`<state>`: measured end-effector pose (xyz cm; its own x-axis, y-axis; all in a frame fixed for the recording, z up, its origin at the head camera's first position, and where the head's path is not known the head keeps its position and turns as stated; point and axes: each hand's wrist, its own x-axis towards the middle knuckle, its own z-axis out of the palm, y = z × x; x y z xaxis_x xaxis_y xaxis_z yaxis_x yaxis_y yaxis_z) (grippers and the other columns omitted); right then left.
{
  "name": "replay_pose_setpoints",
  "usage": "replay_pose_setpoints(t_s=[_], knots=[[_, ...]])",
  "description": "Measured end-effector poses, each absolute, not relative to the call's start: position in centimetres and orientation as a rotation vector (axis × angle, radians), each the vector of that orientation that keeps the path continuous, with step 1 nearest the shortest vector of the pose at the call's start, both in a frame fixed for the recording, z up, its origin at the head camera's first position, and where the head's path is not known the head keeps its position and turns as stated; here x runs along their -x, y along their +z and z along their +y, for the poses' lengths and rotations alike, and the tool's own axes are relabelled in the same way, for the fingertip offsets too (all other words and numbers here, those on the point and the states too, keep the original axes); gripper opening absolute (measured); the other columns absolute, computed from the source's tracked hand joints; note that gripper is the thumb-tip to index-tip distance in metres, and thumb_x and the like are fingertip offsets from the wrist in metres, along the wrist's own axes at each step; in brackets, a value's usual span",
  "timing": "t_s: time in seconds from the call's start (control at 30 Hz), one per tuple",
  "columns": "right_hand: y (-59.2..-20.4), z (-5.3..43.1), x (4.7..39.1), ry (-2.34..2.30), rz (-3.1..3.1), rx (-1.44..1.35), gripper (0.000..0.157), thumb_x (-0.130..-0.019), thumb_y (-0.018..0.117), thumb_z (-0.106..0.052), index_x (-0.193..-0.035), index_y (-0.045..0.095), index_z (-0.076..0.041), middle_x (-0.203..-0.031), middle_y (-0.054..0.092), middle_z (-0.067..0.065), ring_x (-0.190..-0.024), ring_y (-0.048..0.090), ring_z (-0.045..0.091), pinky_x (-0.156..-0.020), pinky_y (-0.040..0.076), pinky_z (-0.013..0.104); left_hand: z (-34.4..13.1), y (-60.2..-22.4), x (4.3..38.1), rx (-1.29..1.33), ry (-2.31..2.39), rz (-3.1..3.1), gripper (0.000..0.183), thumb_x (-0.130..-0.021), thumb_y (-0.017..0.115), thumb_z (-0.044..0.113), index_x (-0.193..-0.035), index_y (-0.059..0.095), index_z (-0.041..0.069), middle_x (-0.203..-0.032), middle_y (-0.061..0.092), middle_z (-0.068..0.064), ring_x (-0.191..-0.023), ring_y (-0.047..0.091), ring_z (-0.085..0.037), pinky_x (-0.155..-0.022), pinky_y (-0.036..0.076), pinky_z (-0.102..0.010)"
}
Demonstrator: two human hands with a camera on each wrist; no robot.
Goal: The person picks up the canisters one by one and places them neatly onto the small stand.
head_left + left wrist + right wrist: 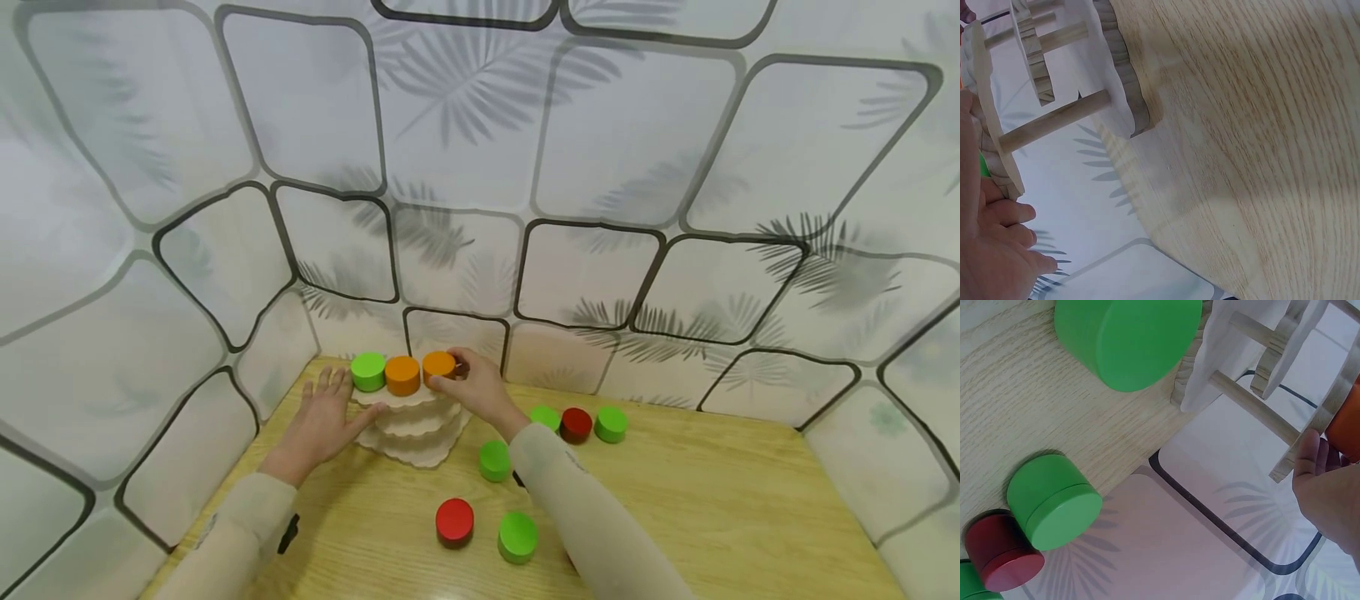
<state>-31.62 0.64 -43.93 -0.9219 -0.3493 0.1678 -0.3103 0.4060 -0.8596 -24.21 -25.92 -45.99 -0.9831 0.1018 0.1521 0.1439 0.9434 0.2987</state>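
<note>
A pale wooden three-tier stand with scalloped edges sits at the table's back left corner. On its top tier are a green lidded round tin, an orange tin and a second orange tin at the right end. My right hand pinches that right-hand tin between thumb and fingers; in the right wrist view its fingers are beside the tier's edge. With fingers spread, my left hand touches the top tier's left edge. The left wrist view shows dowels between the tiers.
Green, red and dark red tins are scattered on the wooden table. Another green tin is near the front, partly beside my right sleeve. Patterned walls rise directly behind and left of the stand.
</note>
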Motion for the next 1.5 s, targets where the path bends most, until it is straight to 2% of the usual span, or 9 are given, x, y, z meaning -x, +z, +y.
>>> replay_pose_setpoints(t_s=[0.73,1.07,1.3,1.5], knots=[[-44.1,0.5,31.7,-1.546,2.625,0.568,0.059,-0.094,0.08,-0.031,-0.145,0.061,-0.008,-0.134,0.069,0.01,-0.117,0.064,0.026,-0.097,0.059,0.041,-25.6,-46.1,24.3,0.181,-0.47,-2.976,0.103,-0.104,0.045,0.069,-0.158,0.027,-0.017,-0.167,0.025,-0.036,-0.157,0.016,-0.058,-0.125,0.012,-0.074],[-43.4,1.8,31.0,-1.507,2.62,0.56,0.071,-0.093,0.081,-0.038,-0.152,0.055,-0.008,-0.148,0.062,0.011,-0.125,0.062,0.03,-0.098,0.058,0.047,-25.4,-46.1,24.5,0.192,-0.457,-2.964,0.101,-0.105,0.046,0.068,-0.158,0.029,-0.017,-0.166,0.028,-0.037,-0.157,0.018,-0.058,-0.125,0.014,-0.075],[-43.0,4.2,30.3,-1.531,2.627,0.599,0.065,-0.096,0.079,-0.032,-0.152,0.055,-0.01,-0.153,0.058,0.014,-0.128,0.062,0.032,-0.098,0.058,0.05,-25.5,-46.0,24.4,0.198,-0.46,-2.963,0.101,-0.105,0.047,0.067,-0.157,0.028,-0.018,-0.166,0.027,-0.037,-0.156,0.017,-0.059,-0.125,0.013,-0.075],[-43.0,6.6,29.6,-1.528,2.627,0.611,0.06,-0.095,0.079,-0.03,-0.147,0.059,-0.009,-0.147,0.063,0.012,-0.126,0.062,0.031,-0.099,0.057,0.049,-25.7,-45.9,24.2,0.193,-0.462,-2.961,0.101,-0.105,0.047,0.066,-0.157,0.029,-0.019,-0.165,0.028,-0.038,-0.156,0.018,-0.059,-0.124,0.013,-0.076]])
